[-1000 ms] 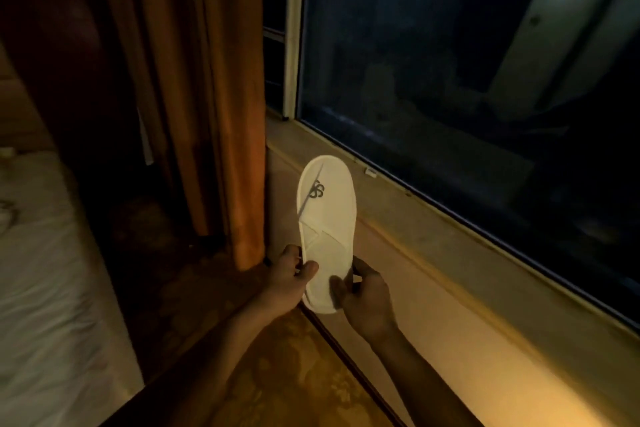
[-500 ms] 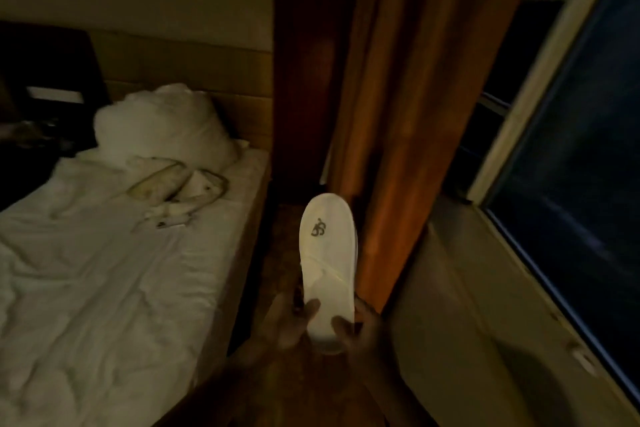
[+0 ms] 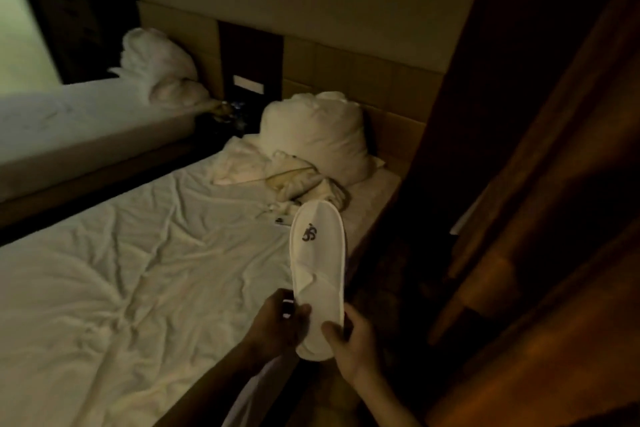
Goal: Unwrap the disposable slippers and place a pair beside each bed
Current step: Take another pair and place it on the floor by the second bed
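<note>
Dim hotel room, two beds side by side with a tan headboard wall behind them. The slipper (image 3: pixel 318 274) is white, flat, with a dark logo near its far end, and it's held up in the air right over the right edge of the near bed (image 3: pixel 138 270), toe end pointing away toward the pillow. Could be two slippers stacked flat, honestly can't tell in this light. The left hand (image 3: pixel 277 326) pinches its near end from the left, thumb on top, and the right hand (image 3: pixel 349 340) grips the same end from the right, thumb pressed on the upper face. So both hands are closed on it.

Past the slipper's tip, on the near bed, there's a crumpled heap of cloth (image 3: pixel 304 180) and then a puffy pillow (image 3: pixel 315 132) against the headboard. The sheet is pretty wrinkled. To the right of the slipper is a narrow dark strip of floor (image 3: pixel 391 274), then an orange-brown curtain (image 3: pixel 554 218). Left of the near bed sits the far bed (image 3: pixel 69 121) with its own pillow (image 3: pixel 156 62), a dark nightstand gap between the two.
</note>
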`<move>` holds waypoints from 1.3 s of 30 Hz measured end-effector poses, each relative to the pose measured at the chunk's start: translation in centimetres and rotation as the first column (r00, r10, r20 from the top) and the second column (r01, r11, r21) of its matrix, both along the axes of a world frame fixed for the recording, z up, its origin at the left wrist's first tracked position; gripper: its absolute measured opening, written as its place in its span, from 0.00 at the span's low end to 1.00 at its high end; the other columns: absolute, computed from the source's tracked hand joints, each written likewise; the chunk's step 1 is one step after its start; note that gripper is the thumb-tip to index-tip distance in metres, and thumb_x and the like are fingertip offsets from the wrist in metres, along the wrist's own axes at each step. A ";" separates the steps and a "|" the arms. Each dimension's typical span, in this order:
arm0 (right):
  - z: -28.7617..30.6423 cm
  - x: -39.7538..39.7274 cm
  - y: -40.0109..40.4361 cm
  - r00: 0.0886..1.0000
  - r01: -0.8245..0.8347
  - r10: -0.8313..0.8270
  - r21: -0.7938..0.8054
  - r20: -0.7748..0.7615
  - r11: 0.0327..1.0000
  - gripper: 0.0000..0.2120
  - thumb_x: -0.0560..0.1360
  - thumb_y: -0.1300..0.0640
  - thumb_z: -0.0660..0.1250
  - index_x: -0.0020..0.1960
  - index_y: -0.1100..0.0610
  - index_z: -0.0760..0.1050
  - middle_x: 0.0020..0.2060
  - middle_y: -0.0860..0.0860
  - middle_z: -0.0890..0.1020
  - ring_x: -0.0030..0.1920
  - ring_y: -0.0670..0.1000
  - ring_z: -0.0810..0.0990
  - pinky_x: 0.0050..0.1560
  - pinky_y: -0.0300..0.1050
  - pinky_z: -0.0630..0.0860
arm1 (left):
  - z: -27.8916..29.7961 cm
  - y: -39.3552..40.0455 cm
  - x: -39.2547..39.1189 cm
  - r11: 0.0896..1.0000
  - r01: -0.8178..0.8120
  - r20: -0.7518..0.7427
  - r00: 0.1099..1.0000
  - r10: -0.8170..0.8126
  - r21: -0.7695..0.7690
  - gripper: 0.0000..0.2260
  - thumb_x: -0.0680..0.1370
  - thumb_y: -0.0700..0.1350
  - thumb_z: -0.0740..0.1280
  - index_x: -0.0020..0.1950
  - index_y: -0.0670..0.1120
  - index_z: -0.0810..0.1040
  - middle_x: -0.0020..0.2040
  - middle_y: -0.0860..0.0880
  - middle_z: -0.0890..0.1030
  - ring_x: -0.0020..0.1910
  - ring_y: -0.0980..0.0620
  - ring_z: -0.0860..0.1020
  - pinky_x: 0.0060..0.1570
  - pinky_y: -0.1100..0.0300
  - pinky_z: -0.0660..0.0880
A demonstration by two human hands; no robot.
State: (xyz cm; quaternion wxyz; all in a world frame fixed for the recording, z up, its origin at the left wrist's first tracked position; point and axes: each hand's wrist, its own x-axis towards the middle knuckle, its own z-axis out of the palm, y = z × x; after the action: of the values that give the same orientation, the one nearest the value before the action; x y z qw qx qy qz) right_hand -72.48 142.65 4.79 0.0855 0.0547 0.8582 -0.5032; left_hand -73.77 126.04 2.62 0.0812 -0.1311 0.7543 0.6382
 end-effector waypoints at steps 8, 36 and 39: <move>-2.8 -8.3 -2.3 0.927 -0.373 0.374 -0.031 0.031 0.927 0.17 0.73 0.57 0.73 0.59 0.42 0.76 0.54 0.48 0.84 0.56 0.51 0.83 0.57 0.47 0.81 | -1.8 -1.6 -1.7 0.920 -0.390 0.063 0.918 0.391 -0.028 0.15 0.77 0.50 0.73 0.58 0.44 0.76 0.51 0.41 0.83 0.44 0.43 0.85 0.41 0.44 0.84; -9.6 1.5 7.0 0.531 -0.825 0.805 -0.055 0.264 0.562 0.28 0.75 0.58 0.75 0.72 0.59 0.71 0.67 0.56 0.76 0.63 0.53 0.77 0.54 0.38 0.78 | -4.2 14.3 17.1 0.634 -0.762 0.274 0.587 0.762 -0.129 0.17 0.77 0.46 0.73 0.64 0.44 0.74 0.56 0.47 0.79 0.52 0.46 0.83 0.39 0.54 0.83; -8.8 0.8 7.3 0.560 -0.770 0.782 -0.176 0.272 0.613 0.38 0.67 0.35 0.76 0.68 0.56 0.74 0.65 0.53 0.78 0.62 0.54 0.80 0.57 0.48 0.81 | -3.9 15.1 16.8 0.598 -0.797 0.245 0.565 0.788 -0.087 0.17 0.77 0.44 0.73 0.65 0.45 0.75 0.53 0.51 0.78 0.46 0.52 0.82 0.32 0.64 0.79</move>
State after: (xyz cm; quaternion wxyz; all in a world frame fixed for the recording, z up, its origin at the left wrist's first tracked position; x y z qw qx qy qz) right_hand -71.69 149.92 -4.04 0.4377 -0.2485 0.7586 -0.4138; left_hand -56.92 141.10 -1.24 -0.1140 -0.5355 0.5870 0.5964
